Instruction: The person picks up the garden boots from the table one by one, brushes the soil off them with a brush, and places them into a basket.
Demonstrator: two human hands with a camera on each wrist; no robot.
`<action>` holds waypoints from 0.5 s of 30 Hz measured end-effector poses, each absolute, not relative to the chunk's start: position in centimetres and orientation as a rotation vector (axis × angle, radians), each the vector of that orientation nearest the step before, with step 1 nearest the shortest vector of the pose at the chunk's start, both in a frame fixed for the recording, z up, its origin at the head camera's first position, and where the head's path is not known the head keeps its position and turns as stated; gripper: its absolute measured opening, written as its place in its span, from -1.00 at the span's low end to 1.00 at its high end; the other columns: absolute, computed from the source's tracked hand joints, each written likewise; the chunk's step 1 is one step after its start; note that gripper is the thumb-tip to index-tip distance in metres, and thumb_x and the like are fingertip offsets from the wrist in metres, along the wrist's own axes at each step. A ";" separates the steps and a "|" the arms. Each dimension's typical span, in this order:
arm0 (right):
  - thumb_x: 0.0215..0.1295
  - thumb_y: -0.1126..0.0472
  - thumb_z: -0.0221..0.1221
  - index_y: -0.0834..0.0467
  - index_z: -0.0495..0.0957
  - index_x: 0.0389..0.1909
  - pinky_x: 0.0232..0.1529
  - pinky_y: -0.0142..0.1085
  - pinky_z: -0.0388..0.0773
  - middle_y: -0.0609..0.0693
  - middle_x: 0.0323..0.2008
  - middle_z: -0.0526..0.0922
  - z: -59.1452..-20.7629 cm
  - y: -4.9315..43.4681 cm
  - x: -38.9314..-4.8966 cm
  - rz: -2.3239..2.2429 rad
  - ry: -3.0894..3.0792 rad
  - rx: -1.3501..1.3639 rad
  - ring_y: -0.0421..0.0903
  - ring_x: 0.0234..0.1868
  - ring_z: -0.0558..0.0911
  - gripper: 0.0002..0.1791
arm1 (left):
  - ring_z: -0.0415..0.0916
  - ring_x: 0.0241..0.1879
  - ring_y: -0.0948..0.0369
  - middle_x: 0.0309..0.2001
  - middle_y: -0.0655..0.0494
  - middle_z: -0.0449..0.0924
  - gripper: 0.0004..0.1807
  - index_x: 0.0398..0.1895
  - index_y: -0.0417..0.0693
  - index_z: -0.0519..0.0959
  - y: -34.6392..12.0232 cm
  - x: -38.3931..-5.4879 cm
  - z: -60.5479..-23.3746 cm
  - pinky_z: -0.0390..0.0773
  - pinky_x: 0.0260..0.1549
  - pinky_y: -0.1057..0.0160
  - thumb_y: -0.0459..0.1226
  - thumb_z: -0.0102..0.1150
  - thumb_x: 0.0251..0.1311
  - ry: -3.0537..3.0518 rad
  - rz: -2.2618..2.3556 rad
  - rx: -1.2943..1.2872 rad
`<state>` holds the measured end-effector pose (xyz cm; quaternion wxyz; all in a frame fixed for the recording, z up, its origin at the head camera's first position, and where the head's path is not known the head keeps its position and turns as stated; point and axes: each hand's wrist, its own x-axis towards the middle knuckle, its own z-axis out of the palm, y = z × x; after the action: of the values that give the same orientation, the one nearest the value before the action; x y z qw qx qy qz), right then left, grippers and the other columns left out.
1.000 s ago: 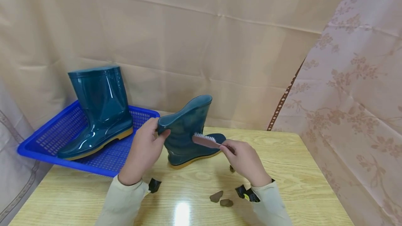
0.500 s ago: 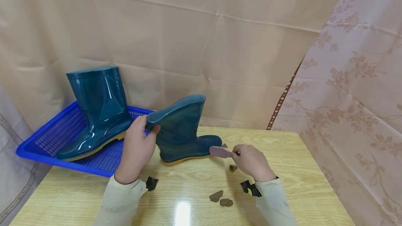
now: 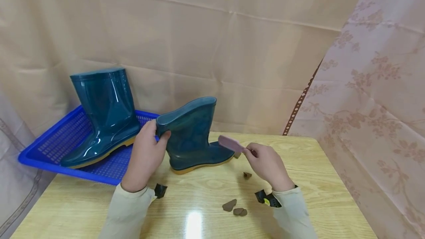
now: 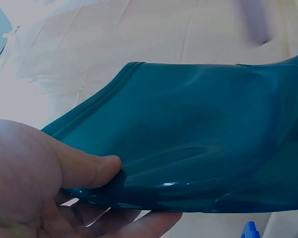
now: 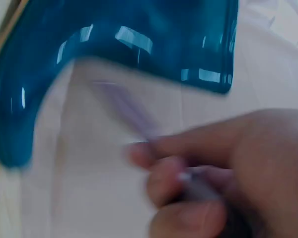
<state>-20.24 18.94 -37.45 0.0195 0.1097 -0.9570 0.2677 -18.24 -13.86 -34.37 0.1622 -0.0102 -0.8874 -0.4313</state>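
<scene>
A teal rubber boot (image 3: 190, 139) with a yellow sole stands on the table, its toe to the right. My left hand (image 3: 144, 156) grips the back of its top edge; in the left wrist view the thumb (image 4: 97, 171) lies on the shaft's side and the fingers go round the back. My right hand (image 3: 267, 165) holds a pinkish brush (image 3: 230, 144) by its handle, with the head over the boot's toe. In the right wrist view the brush (image 5: 126, 109) is blurred and looks apart from the boot. Its bristles are hidden now.
At the left a blue plastic basket (image 3: 43, 165) holds a second teal boot (image 3: 106, 110). Several brown, flat pieces (image 3: 229, 205) lie on the wooden table (image 3: 299, 194) near my right forearm and by the boot's toe. A beige curtain (image 3: 199, 47) hangs behind.
The brush has gone from the boot's shaft down to the side of the toe, then risen above the toe. The held boot has shifted left with my left hand and stands less tilted.
</scene>
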 end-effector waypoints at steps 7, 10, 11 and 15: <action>0.61 0.06 0.09 0.04 0.65 -0.32 -0.58 -0.27 0.30 -0.06 -0.54 0.53 -38.9 17.7 -21.4 1.190 -2.928 0.406 -0.18 -0.71 0.29 -0.72 | 0.49 0.18 -0.12 0.12 -0.16 0.56 -0.76 0.16 -0.19 0.51 -13.7 -18.3 -34.2 0.49 0.20 -0.27 -0.35 0.09 0.52 -2.534 -1.221 -0.038; 0.64 0.05 0.02 0.09 0.60 -0.40 -0.57 -0.28 0.24 -0.05 -0.53 0.50 -39.9 18.3 -22.1 1.158 -3.037 0.343 -0.17 -0.68 0.20 -0.63 | 0.49 0.17 -0.11 0.12 -0.16 0.55 -0.77 0.16 -0.19 0.51 -13.7 -18.2 -34.2 0.49 0.20 -0.27 -0.35 0.07 0.53 -2.540 -1.227 -0.034; 0.65 0.05 0.00 0.10 0.57 -0.43 -0.57 -0.28 0.24 -0.06 -0.55 0.47 -40.2 18.6 -22.3 1.119 -3.086 0.324 -0.17 -0.68 0.20 -0.60 | 0.49 0.17 -0.11 0.11 -0.16 0.55 -0.77 0.15 -0.19 0.50 -13.7 -18.2 -34.3 0.49 0.20 -0.26 -0.35 0.07 0.53 -2.541 -1.231 -0.035; 0.66 0.05 -0.07 0.17 0.51 -0.45 -0.56 -0.28 0.21 -0.07 -0.65 0.27 -41.0 19.4 -22.8 0.933 -3.216 0.254 -0.16 -0.66 0.21 -0.55 | 0.48 0.20 -0.10 0.12 -0.14 0.55 -0.78 0.15 -0.18 0.49 -13.9 -18.4 -34.5 0.48 0.22 -0.26 -0.35 0.06 0.54 -2.540 -1.248 -0.050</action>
<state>-22.85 19.40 -40.95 -0.1083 0.0753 -0.9521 0.2760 -18.45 -13.89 -34.48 0.1548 -0.0175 -0.8866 -0.4356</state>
